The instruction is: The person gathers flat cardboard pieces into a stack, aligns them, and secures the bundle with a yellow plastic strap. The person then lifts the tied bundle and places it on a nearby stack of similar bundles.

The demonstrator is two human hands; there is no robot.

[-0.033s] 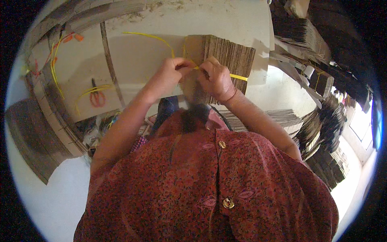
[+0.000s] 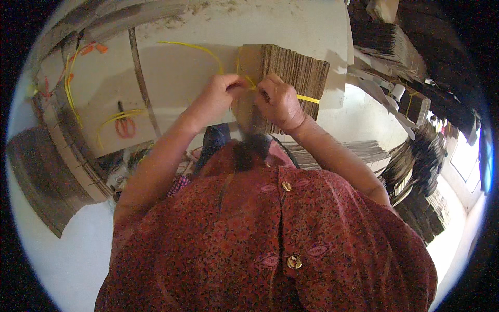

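A bundle of brown cardboard pieces point(image 2: 296, 73), standing on edge in a tight row, rests on the table before me. Around it runs a thin yellow strap point(image 2: 309, 99). At the bundle's left face my left hand point(image 2: 215, 96) is closed, pinching the strap between thumb and fingers. My right hand point(image 2: 283, 106) is closed on the strap too, its back against the bundle's near part. Between the two hands a short piece of strap crosses, perhaps a knot or twist. A loose yellow strap end curves away to the far left from my left hand.
Scissors with orange handles point(image 2: 125, 128) lie at the left of the pale table point(image 2: 176, 73), with loose yellow straps point(image 2: 69, 88) nearby. Cardboard stacks point(image 2: 387, 44) stand at the right, and another stack point(image 2: 39, 174) at the lower left.
My left hand's fingertips have drawn slightly left, away from the right hand. The bundle looks unmoved.
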